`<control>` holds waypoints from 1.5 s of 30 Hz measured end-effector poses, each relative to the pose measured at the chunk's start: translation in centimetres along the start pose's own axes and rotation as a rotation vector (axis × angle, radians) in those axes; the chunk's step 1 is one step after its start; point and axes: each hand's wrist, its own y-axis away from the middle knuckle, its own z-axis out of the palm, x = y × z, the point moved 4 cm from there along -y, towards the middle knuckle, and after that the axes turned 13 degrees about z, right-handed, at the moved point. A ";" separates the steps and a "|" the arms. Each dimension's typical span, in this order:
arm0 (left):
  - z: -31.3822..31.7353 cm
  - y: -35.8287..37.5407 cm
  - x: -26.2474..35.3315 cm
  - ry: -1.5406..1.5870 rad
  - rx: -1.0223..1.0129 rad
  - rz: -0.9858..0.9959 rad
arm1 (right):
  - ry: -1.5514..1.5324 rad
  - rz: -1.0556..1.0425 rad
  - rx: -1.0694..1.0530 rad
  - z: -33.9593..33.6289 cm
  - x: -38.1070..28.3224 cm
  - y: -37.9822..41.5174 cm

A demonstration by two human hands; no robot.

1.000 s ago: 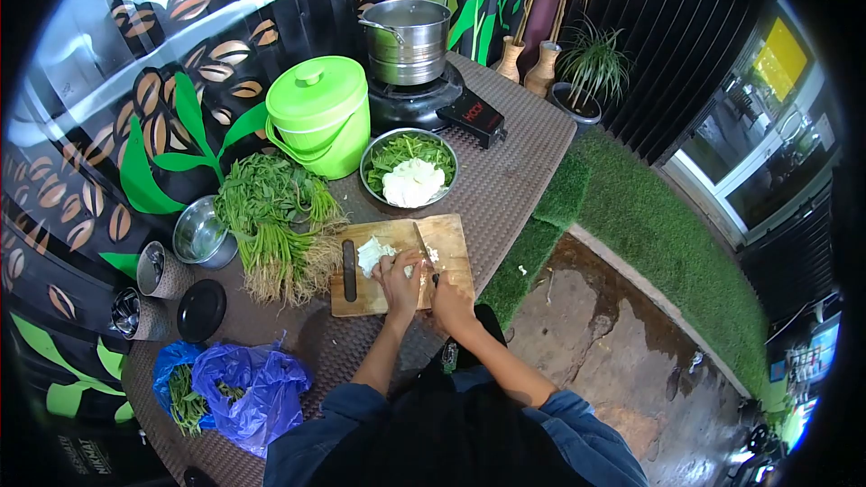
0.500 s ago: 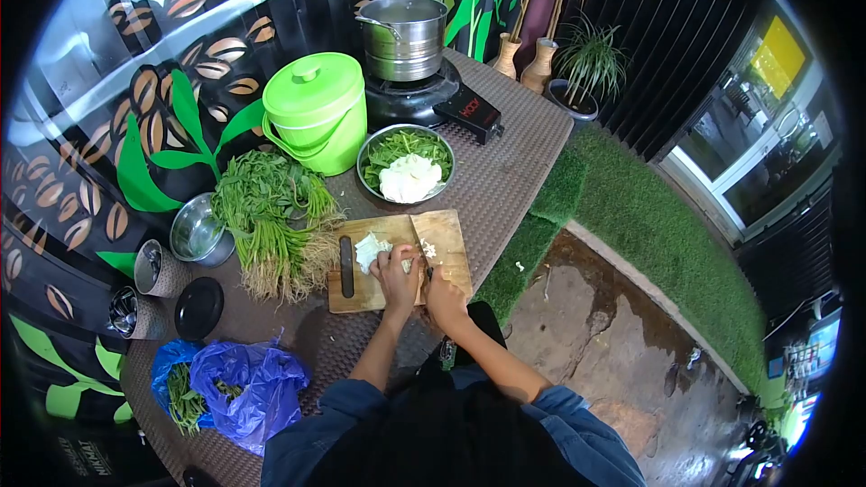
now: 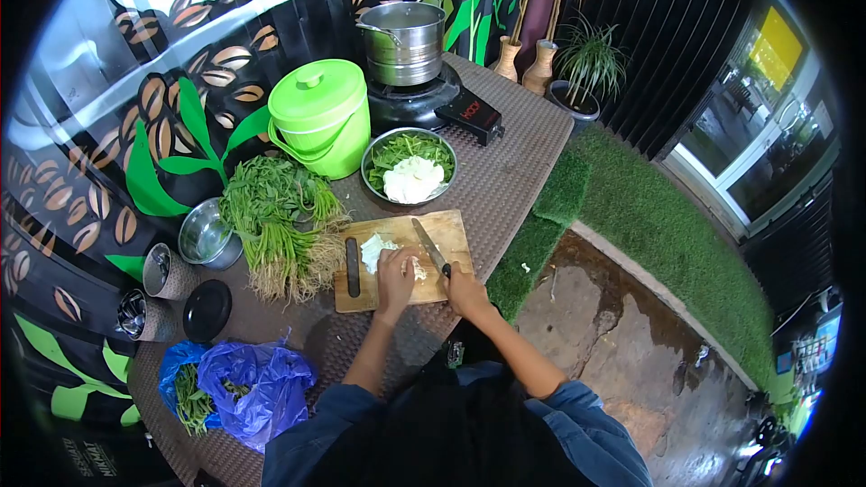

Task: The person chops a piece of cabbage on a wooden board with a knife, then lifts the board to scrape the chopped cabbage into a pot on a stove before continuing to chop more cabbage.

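A wooden cutting board (image 3: 451, 233) lies on the brown woven table. My left hand (image 3: 395, 275) presses down on a pale white vegetable piece (image 3: 373, 251) on the board. My right hand (image 3: 464, 289) grips the handle of a knife (image 3: 428, 247), whose blade angles up and left over the board, beside my left hand. Just beyond the board stands a metal bowl (image 3: 410, 169) holding green leaves and white chopped pieces.
A bundle of leafy greens with roots (image 3: 280, 225) lies left of the board. A lime-green lidded bucket (image 3: 322, 115), a steel pot (image 3: 406, 32) on a stove, a small steel bowl (image 3: 207, 235), round containers and a blue plastic bag (image 3: 244, 383) surround it. The table edge drops to artificial grass at right.
My right hand has drawn back to the right and lifted the knife, so the blade now angles across the board. My left hand stays on the white vegetable.
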 end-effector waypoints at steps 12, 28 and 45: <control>-0.8 0.5 -1.3 0.141 -0.287 -0.059 | -0.060 -0.079 -0.022 -0.8 1.4 0.0; 0.1 0.2 -1.4 0.018 -0.294 0.032 | -0.062 -0.091 -0.062 -0.7 2.1 0.1; 1.3 -1.1 0.4 0.250 -0.117 -0.080 | 0.040 -0.094 0.049 -2.6 1.3 0.6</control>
